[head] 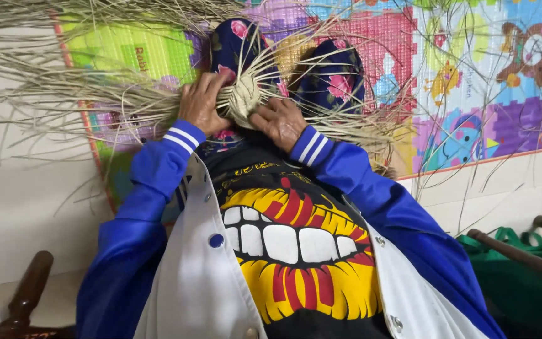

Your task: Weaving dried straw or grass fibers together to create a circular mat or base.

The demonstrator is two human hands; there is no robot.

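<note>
A small round woven disc of pale straw [244, 98] rests on my knees, which are covered in dark floral cloth. Long loose straw strands [64, 88] fan out from it on every side. My left hand [201, 103] grips the disc's left edge with the fingers curled over the weave. My right hand [280, 121] presses the disc's lower right edge, thumb against the strands. Both sleeves are blue with white-striped cuffs.
A colourful foam play mat [472, 81] covers the floor beyond my knees, with pale tiles [20, 207] beside it. A green bag [522, 270] with dark wooden handles lies at the lower right. A dark wooden post [29, 292] stands at the lower left.
</note>
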